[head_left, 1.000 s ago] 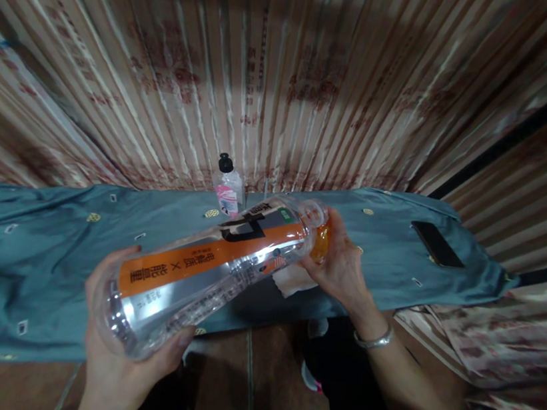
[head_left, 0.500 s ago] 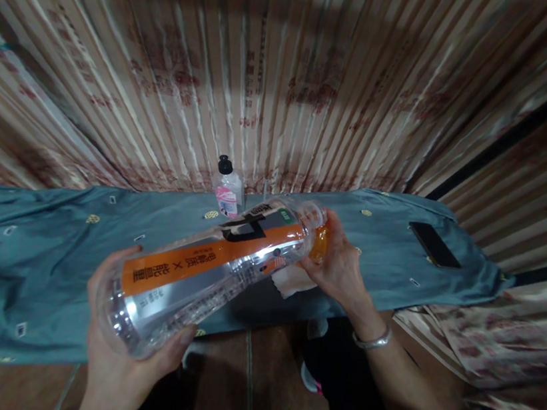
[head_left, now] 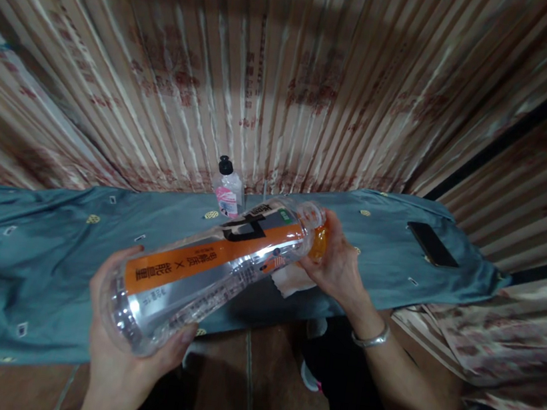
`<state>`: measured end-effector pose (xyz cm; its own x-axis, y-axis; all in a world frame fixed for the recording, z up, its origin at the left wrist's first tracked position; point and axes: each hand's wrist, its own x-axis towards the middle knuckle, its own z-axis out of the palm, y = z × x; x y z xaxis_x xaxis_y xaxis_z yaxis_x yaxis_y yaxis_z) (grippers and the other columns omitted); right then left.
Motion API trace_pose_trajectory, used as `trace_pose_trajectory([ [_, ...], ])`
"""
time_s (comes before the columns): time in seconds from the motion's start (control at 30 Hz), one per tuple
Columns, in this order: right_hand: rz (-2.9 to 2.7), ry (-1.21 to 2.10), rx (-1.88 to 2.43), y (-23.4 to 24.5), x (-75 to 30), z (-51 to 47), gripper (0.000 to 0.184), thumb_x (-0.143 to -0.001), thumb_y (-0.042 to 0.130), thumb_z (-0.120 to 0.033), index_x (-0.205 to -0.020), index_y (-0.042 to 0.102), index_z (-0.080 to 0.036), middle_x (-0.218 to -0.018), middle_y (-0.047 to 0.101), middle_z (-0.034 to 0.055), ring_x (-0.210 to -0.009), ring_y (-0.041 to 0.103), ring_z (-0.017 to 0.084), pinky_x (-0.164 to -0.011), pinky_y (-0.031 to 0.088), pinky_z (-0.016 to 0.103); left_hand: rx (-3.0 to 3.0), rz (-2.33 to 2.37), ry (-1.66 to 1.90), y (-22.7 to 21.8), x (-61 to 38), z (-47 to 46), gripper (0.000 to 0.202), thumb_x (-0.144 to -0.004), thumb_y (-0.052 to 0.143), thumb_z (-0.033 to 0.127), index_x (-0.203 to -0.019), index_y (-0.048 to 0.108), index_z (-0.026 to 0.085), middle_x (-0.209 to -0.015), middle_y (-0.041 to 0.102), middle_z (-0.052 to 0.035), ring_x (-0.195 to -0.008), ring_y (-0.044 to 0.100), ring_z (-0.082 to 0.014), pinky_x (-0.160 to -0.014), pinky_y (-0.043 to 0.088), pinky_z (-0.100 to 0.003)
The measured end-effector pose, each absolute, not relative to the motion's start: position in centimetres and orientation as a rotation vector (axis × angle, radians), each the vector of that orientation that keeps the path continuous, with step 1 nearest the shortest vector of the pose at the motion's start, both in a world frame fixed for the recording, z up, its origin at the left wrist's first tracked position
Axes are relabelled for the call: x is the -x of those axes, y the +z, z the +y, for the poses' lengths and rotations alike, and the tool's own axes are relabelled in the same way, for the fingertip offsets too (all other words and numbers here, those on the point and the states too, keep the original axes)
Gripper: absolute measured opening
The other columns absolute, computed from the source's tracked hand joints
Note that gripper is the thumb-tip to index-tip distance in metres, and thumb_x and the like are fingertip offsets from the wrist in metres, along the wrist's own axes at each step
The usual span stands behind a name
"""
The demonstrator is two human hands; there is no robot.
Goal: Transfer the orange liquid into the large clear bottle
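Observation:
A large clear plastic drink bottle [head_left: 214, 271] with an orange and silver label lies tilted in the air over the cloth-covered surface. Its base is at the lower left, wrapped by my left hand [head_left: 118, 346], thumb in front and fingers behind. The neck points to the upper right. There my right hand [head_left: 339, 261] is closed around an orange translucent cap-like piece [head_left: 319, 243] right at the bottle's mouth. Whether this piece is seated on the neck I cannot tell. Below the neck a white tissue [head_left: 293, 281] is partly covered by the bottle and my right hand.
A small clear bottle [head_left: 228, 191] with a black cap and pink label stands behind the large one. To the right a black phone [head_left: 432, 244] lies on the blue-green cloth [head_left: 57, 237]. A pleated curtain [head_left: 289, 86] hangs close behind; tiled floor [head_left: 224, 387] shows below the front edge.
Both hands keep their grip on the bottle and the orange piece. The bottle's base has shifted very slightly to the right; otherwise hardly anything differs.

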<state>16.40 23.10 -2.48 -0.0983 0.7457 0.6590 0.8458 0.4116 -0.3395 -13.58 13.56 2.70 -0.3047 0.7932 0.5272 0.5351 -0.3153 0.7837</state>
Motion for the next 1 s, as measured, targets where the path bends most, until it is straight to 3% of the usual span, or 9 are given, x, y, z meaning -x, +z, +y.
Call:
trace_pose_trajectory([
  [0.2,-1.871,-0.184,1.342,-2.6,-16.5,23.1,0.091,-0.091,0.064,-0.059,-0.158,0.024,-0.013,-0.139,0.066,0.0246,-0.124,0.069,0.037,-0.095,0.062,0.052,-1.699,1.695,1.653,2.5,13.6,13.6,0.085,-0.064,0.081,0.048,-0.144,0.055,0.036,-0.139,0.056,-0.0092,-0.124,0.059,-0.0424,-0.110,0.050,-0.064],
  [0.8,-1.864,-0.181,1.337,-2.8,-16.4,23.3,0.090,-0.090,0.066,-0.055,-0.158,0.023,-0.014,-0.137,0.067,0.0228,-0.125,0.069,0.036,-0.098,0.061,0.051,-1.961,1.644,1.579,2.3,15.2,13.9,0.091,-0.066,0.083,0.048,-0.150,0.050,0.037,-0.133,0.059,-0.0089,-0.109,0.069,-0.0378,-0.088,0.063,-0.055],
  [1.0,-1.854,-0.204,1.338,-2.7,-16.4,23.2,0.089,-0.090,0.065,-0.058,-0.157,0.027,-0.013,-0.137,0.067,0.0237,-0.123,0.070,0.035,-0.095,0.063,0.049,-1.789,1.672,1.619,2.6,13.8,13.5,0.088,-0.068,0.080,0.051,-0.150,0.050,0.036,-0.136,0.056,-0.0098,-0.117,0.064,-0.0399,-0.099,0.058,-0.059],
])
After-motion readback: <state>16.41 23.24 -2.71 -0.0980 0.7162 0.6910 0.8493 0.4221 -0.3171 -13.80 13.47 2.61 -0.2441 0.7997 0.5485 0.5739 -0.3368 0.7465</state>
